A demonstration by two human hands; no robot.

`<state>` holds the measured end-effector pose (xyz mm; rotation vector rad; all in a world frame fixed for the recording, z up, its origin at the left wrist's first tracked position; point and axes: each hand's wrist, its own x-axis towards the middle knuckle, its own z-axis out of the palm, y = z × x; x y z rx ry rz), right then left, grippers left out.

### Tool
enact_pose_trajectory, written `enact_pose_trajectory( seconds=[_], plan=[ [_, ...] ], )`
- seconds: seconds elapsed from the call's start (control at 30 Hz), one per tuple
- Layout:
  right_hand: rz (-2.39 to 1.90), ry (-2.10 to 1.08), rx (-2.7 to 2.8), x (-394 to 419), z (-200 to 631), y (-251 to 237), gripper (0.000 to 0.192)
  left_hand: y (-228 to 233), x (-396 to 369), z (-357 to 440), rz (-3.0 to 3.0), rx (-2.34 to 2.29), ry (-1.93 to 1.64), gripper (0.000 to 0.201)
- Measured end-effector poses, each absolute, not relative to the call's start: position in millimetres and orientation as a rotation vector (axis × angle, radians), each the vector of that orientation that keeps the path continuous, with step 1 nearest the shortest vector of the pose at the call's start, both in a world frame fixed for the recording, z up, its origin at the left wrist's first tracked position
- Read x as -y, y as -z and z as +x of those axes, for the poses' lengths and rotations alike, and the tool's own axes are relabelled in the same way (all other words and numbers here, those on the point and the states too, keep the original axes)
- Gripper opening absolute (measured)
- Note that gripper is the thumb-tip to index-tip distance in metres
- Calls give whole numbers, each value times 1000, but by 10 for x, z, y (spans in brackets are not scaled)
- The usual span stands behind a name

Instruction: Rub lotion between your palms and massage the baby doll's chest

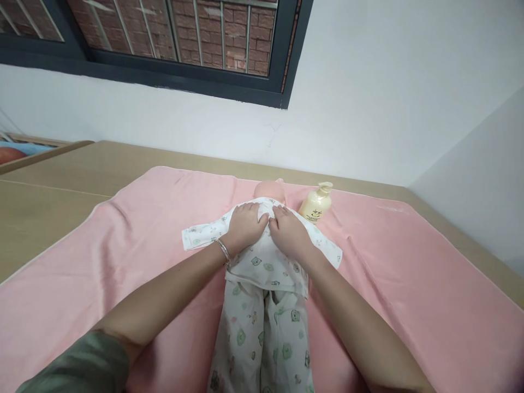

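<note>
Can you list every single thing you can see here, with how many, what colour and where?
Baby doll in white printed cotton clothes: one, pale head, lying on the towel, middle.
Pink soft towel: one, spread over the table.
Tan wooden table: one, under the towel.
Cream plastic pump bottle: one, standing right of the doll's head.
Dark-framed window: one, top left, brick wall outside.
White wall: behind the table.
Silver bracelet: one, left wrist.
Left hand: flat on the doll's chest.
Right hand: flat beside it.

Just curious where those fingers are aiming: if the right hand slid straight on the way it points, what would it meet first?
The right hand points up the doll's chest, so it would probably meet the doll's head first; depth is hard to judge.
</note>
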<state>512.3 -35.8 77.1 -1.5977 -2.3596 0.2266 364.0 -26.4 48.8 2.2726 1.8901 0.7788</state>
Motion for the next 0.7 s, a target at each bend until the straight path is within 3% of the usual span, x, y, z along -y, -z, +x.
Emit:
enact_pose_trajectory(
  seconds=[0.2,0.37,0.7],
  plan=[
    [-1602,-432,2264,126,5270,-688,63,-535,363,3683,2329,-1936,-749,39],
    [-1566,-400,2304,116,5284,-678,63,-561,515,3745,2430,-2008,-708,47],
    [-1635,-137,2422,498,5075,-842,53,-629,233,3533,2244,-1779,-711,36]
  ],
)
